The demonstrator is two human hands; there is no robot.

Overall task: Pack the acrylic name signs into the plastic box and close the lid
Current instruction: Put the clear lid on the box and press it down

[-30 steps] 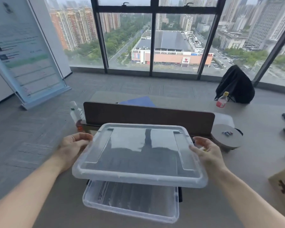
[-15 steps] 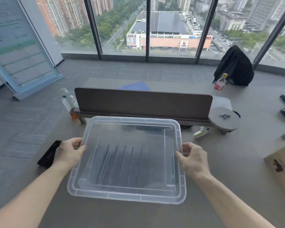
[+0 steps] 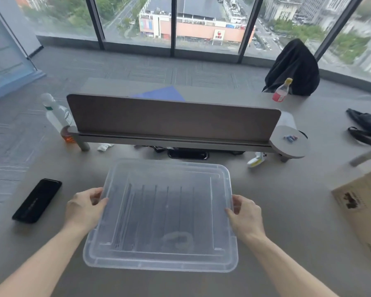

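A clear plastic lid (image 3: pixel 220 185) lies flat over the clear plastic box, whose walls I cannot separate from it, on the grey desk (image 3: pixel 287 211) in front of me. Through the lid I see several upright acrylic name signs (image 3: pixel 150 213) standing in a row as thin dark lines. My left hand (image 3: pixel 84 207) grips the lid's left edge and my right hand (image 3: pixel 245 215) grips its right edge, fingers curled over the rim.
A black phone (image 3: pixel 37 200) lies left of the box. A brown divider panel (image 3: pixel 171 117) stands behind it, with a clear bottle (image 3: pixel 56 114) at its left end. A cardboard box (image 3: pixel 364 211) sits at the right. A red-labelled bottle (image 3: pixel 281 91) stands far right.
The lid was held tilted up above the open box a second ago. It has come down onto the box and now lies flat, both hands still on its sides.
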